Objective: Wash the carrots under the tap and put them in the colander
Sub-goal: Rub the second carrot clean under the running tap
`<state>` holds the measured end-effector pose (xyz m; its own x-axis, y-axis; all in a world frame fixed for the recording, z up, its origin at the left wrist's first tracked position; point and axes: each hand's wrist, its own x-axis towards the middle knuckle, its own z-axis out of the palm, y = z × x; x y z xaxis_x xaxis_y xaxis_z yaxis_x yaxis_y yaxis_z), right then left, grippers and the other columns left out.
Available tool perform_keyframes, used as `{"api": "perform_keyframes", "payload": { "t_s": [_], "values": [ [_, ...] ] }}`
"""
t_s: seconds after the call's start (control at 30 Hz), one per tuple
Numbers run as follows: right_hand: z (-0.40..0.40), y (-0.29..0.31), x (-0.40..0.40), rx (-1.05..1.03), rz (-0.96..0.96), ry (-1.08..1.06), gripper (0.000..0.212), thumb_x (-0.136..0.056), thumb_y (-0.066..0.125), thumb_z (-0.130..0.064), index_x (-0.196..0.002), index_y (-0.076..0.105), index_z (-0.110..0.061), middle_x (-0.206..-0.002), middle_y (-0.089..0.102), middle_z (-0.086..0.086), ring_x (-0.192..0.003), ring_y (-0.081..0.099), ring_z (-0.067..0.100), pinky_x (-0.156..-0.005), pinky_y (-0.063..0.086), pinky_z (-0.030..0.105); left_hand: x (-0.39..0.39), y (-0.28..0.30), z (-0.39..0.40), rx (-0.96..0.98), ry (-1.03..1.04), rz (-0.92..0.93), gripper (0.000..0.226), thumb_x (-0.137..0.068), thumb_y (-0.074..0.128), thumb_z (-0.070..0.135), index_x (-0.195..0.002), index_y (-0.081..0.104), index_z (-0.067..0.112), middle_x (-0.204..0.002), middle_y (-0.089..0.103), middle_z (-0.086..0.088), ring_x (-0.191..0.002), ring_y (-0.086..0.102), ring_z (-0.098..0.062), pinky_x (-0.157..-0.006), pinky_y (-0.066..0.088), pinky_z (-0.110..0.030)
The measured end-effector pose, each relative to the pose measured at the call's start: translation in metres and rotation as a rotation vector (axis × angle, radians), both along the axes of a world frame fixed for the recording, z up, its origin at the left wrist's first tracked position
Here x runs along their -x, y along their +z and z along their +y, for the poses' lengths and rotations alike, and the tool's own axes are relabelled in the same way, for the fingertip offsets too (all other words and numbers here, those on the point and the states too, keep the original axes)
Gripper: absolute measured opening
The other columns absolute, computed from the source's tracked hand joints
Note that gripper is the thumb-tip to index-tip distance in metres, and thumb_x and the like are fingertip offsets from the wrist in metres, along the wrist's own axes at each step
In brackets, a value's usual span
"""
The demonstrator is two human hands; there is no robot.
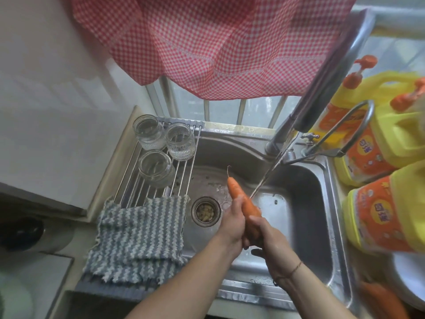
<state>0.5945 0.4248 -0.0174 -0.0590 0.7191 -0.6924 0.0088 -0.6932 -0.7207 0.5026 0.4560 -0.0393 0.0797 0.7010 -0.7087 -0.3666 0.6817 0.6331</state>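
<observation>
Here both hands (232, 224) grip carrot (243, 201), stream apparently hitting it.

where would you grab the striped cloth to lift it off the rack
Pinch the striped cloth at its near left corner, coming from the counter side. It drapes over the rack and the sink edge, so that loose hanging corner is free, away from the glass jars and both hands.

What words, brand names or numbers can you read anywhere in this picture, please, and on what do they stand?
Nothing here reads for certain.
Upper yellow bottle: orange label with a white oval and blue characters, too blurred to read.
Lower yellow bottle: same label, characters equally blurred.
Sink: a faint stamp on the back rim, too small to read.
</observation>
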Motion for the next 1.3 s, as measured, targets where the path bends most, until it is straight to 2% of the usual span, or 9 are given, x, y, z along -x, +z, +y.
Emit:
{"api": "perform_keyframes", "payload": {
  "t_s": [0.1, 0.3, 0.53, 0.63, 0.77, 0.97, 1.13, 1.2, 1.3],
  "values": [
    [-0.001, 0.005, 0.004, 0.016, 0.044, -0.07, 0.041, -0.07, 0.055, -0.056, -0.084, 0.069, -0.02, -0.065, 0.055, 0.008, -0.064, 0.053, 0.017, -0.075, 0.038, 0.039, 0.006, -0.001, 0.002, -0.07, -0.077, -0.049, 0.046, -0.102, 0.042, 0.052, -0.09, 0.061, 0.012, -0.072, 0.062, -0.006, -0.043, 0.047, -0.016, -0.03, 0.028, -0.019],
    [0.006, 0.005, -0.001, 0.034, 0.126, -0.16, 0.046, -0.07, 0.055, -0.059, -0.092, 0.063, -0.02, -0.066, 0.052, 0.007, -0.062, 0.05, 0.015, -0.069, 0.034, 0.037, 0.01, 0.011, -0.002, -0.264, -0.187, -0.092, 0.011, -0.104, 0.04, 0.012, -0.1, 0.05, 0.01, -0.062, 0.056, -0.002, -0.036, 0.043, -0.007, -0.033, 0.028, -0.017],
    [0.005, 0.003, 0.004, 0.004, 0.002, -0.092, 0.071, -0.061, 0.053, -0.063, -0.105, 0.071, -0.011, -0.091, 0.072, 0.018, -0.08, 0.061, 0.019, -0.078, 0.041, 0.039, -0.007, 0.019, 0.003, -0.123, 0.007, 0.056, 0.032, -0.105, 0.044, 0.031, -0.086, 0.056, 0.009, -0.062, 0.055, -0.002, -0.038, 0.05, -0.003, -0.036, 0.037, -0.014],
    [0.004, 0.004, 0.006, -0.025, -0.052, -0.063, 0.075, -0.06, 0.054, -0.062, -0.107, 0.069, -0.006, -0.095, 0.071, 0.022, -0.078, 0.06, 0.018, -0.075, 0.042, 0.037, -0.008, 0.015, 0.011, -0.029, 0.058, 0.004, 0.051, -0.101, 0.043, 0.052, -0.08, 0.058, 0.009, -0.064, 0.059, -0.004, -0.053, 0.058, -0.014, -0.052, 0.047, -0.023],
    [0.001, 0.003, 0.005, -0.027, -0.071, -0.057, 0.063, -0.068, 0.054, -0.052, -0.097, 0.069, 0.002, -0.09, 0.072, 0.022, -0.076, 0.059, 0.018, -0.073, 0.04, 0.035, -0.009, 0.011, 0.022, 0.148, 0.116, -0.128, 0.068, -0.096, 0.033, 0.069, -0.079, 0.059, 0.009, -0.061, 0.058, -0.007, -0.055, 0.057, -0.02, -0.063, 0.049, -0.033],
    [0.005, 0.008, -0.011, 0.067, 0.028, 0.04, 0.051, -0.072, 0.052, -0.058, -0.095, 0.066, -0.014, -0.08, 0.069, 0.019, -0.08, 0.061, 0.022, -0.081, 0.041, 0.041, -0.006, 0.004, 0.025, 0.163, 0.057, -0.094, 0.075, -0.095, 0.027, 0.072, -0.084, 0.067, 0.009, -0.068, 0.069, -0.009, -0.062, 0.068, -0.021, -0.071, 0.058, -0.035],
    [0.022, 0.011, -0.024, -0.175, -0.521, 0.109, 0.05, -0.079, 0.055, -0.065, -0.081, 0.073, -0.019, -0.078, 0.073, -0.005, -0.073, 0.065, 0.008, -0.066, 0.049, 0.027, -0.006, -0.004, 0.024, 0.102, 0.127, -0.023, 0.068, -0.094, 0.032, 0.071, -0.114, 0.066, 0.015, -0.101, 0.074, -0.007, -0.094, 0.071, -0.021, -0.096, 0.054, -0.042],
    [0.032, 0.013, -0.023, -0.143, -0.308, -0.016, 0.022, -0.09, 0.061, -0.038, -0.105, 0.069, -0.024, -0.101, 0.072, -0.001, -0.088, 0.067, 0.016, -0.065, 0.052, 0.028, -0.005, -0.002, 0.024, 0.1, 0.14, -0.009, 0.063, -0.095, 0.029, 0.071, -0.115, 0.063, 0.022, -0.108, 0.072, -0.008, -0.099, 0.07, -0.024, -0.096, 0.052, -0.043],
    [0.043, 0.012, -0.017, -0.072, -0.031, -0.058, 0.045, -0.076, 0.065, -0.021, -0.12, 0.064, -0.022, -0.111, 0.071, 0.002, -0.097, 0.066, 0.023, -0.06, 0.053, 0.031, -0.004, 0.003, 0.025, 0.081, 0.156, 0.009, 0.066, -0.096, 0.028, 0.069, -0.109, 0.068, 0.018, -0.099, 0.076, -0.009, -0.095, 0.072, -0.026, -0.095, 0.054, -0.045]
  ]
}}
